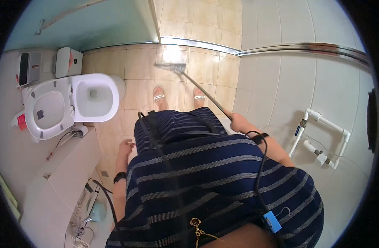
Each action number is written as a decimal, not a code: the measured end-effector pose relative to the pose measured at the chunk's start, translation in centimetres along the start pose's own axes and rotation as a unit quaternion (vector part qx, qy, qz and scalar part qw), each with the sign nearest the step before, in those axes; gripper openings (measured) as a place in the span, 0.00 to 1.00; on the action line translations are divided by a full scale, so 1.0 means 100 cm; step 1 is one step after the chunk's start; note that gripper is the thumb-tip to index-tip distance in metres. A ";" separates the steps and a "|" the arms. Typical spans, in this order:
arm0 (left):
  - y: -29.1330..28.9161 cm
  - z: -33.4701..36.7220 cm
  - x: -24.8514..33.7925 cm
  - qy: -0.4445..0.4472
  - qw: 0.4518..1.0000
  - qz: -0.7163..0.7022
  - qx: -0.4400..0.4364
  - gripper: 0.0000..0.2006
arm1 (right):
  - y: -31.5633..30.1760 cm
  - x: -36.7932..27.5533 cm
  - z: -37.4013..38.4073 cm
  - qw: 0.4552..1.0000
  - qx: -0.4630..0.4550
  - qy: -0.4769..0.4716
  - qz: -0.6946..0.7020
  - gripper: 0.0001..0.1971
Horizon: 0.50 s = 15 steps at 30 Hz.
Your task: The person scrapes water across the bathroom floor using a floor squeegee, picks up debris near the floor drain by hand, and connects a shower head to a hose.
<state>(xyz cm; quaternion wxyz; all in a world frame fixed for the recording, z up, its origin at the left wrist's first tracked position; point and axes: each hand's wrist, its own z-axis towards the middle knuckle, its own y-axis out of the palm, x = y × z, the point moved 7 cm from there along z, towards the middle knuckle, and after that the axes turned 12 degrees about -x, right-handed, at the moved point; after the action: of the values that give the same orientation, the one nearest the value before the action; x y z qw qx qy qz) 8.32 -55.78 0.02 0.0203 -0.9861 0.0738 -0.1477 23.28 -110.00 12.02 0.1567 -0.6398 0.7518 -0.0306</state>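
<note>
My right hand (240, 123) is closed around the upper end of a long-handled mop (202, 89). Its thin pole slants forward and left to a wide, flat grey mop head (171, 66), which lies on the tiles just ahead of my feet, short of the metal door track. Beside my left hip hangs my left hand (126, 146), fingers loosely bent and a little apart, with nothing visible in it. Two sandals (159, 95) with pale straps are on my feet, on the beige tiled floor (139, 68).
A white toilet (117, 96) with raised lid stands at left, a white bin (69, 62) beyond it. Ahead runs a metal sliding-door track (197, 44) with a frosted glass panel (102, 22). White pipes (328, 127) stick out from the right wall. A cluttered basin counter (76, 182) is at lower left.
</note>
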 end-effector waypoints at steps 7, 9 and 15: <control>0.116 -0.040 0.075 0.041 0.999 0.030 -0.009 0.15 | -0.024 0.111 -0.045 0.991 0.119 0.012 0.055 0.32; 0.134 -0.036 0.090 0.061 0.997 0.051 -0.010 0.15 | -0.048 0.133 -0.033 0.990 0.133 0.026 0.044 0.33; 0.188 -0.064 0.140 0.114 0.991 0.070 -0.005 0.16 | -0.033 0.195 -0.013 0.993 0.064 0.070 0.069 0.37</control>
<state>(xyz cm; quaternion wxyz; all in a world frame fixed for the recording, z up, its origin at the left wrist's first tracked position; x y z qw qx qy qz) 17.06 -76.61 9.04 0.0168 -0.9553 0.1453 -0.2569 23.47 -129.77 10.21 0.1458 -0.5711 0.8000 -0.1122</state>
